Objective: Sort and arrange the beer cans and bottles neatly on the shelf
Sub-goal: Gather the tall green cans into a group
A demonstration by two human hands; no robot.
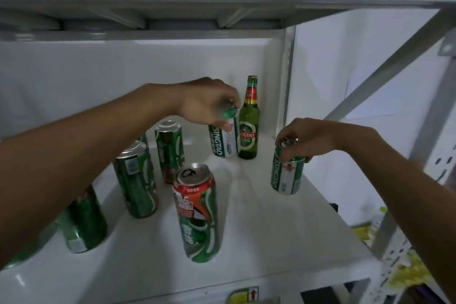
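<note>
On the white shelf (pixel 259 217), my left hand (pixel 207 101) grips the top of a green-and-white Tsingtao can (pixel 223 140) standing at the back, right beside a green glass Tsingtao bottle (pixel 249 126). My right hand (pixel 303 137) holds the top of a second Tsingtao can (pixel 287 173) near the shelf's right edge. A tall green can with a red band (pixel 198 215) stands in the front middle. Three more tall green cans (pixel 137 180) (pixel 170 150) (pixel 85 222) stand to the left, partly behind my left forearm.
The shelf above (pixel 172 15) hangs low over the cans. A grey metal upright (pixel 287 76) and a diagonal brace (pixel 385 64) frame the right side. Yellow items (pixel 407 271) lie below at the right. The shelf's front edge runs along the bottom.
</note>
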